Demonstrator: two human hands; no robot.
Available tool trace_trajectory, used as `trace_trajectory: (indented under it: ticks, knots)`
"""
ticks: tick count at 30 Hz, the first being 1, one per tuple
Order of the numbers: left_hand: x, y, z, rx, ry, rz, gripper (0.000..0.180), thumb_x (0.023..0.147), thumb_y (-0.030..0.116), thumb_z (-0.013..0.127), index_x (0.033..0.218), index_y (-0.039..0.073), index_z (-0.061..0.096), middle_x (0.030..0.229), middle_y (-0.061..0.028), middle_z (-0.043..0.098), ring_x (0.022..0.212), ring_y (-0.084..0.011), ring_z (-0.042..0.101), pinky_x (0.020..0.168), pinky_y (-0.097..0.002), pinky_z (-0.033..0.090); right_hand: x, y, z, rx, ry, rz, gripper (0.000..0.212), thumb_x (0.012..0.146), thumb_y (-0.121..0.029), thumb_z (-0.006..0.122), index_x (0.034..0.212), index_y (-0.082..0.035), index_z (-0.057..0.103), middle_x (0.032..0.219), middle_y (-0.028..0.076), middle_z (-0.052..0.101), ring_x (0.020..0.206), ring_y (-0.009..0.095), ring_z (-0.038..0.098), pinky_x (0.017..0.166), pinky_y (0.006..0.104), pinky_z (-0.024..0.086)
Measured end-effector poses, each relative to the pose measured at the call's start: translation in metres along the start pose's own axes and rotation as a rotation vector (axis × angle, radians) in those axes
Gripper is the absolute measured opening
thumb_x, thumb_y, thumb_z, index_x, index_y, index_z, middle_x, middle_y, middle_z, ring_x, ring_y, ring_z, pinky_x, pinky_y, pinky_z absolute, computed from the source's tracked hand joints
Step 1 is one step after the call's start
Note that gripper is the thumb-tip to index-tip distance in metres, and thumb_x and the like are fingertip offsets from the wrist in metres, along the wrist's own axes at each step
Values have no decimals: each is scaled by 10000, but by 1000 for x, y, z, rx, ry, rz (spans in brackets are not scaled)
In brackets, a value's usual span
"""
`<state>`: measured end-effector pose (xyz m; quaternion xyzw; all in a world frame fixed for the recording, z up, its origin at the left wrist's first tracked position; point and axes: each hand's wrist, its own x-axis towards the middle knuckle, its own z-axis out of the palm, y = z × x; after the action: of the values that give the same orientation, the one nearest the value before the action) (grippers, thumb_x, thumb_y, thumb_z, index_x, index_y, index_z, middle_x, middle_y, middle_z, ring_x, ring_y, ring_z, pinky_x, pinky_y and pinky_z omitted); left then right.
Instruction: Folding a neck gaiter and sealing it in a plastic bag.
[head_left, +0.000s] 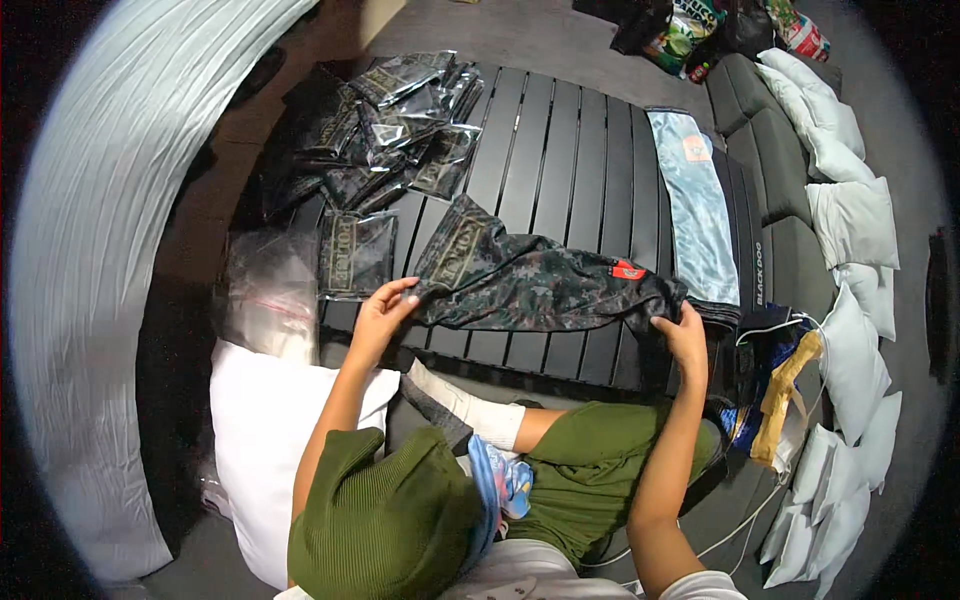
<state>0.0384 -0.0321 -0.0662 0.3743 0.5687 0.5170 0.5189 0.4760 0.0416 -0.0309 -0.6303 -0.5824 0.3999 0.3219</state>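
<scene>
A long camouflage cloth piece [540,285], wide at its left end and tapering to the right like an arm sleeve, is stretched between my hands over the black slatted table [522,130]. It bears a printed panel at the wide end and a small red patch near the narrow end. My left hand [383,312] pinches the lower corner of the wide end. At the narrow end, my right hand [685,338] grips the cloth between thumb and fingers. Just beyond my left hand lies a flat clear packet [357,255] with folded camouflage cloth inside.
Similar packets [400,125] are heaped at the table's far left. Clear plastic bags [268,300] lie at its left edge. A light blue cloth [692,205] covers the right end. White pillows [852,225] line the grey sofa [775,185]; a white cable [780,490] runs at right.
</scene>
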Motion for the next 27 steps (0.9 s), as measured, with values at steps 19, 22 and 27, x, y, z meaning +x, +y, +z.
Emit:
trace_trajectory:
  ticks: [19,22,27]
  knots:
    - [71,213,21,-163,-273,86,263,869,97,507,1112,13,559,843,-20,628,657,-68,567,606,-205,462,16,-144,-160,650,156,-72,348,835,-84,511,1175,-19,476,995,53,588,818,139,598,710,264,491]
    - [115,202,7,346,-192,159,314,856,166,521,1125,5,533,806,-44,620,646,-99,567,596,-240,466,5,-152,-158,702,59,-85,351,845,-114,516,1189,-70,463,911,35,580,748,139,601,683,269,498]
    - [26,235,121,640,-358,415,492,864,336,517,1205,-11,444,1097,-151,562,938,-258,576,794,-339,448,-67,-231,-67,724,91,-316,157,838,-92,516,984,-43,546,832,10,564,585,60,536,508,202,455]
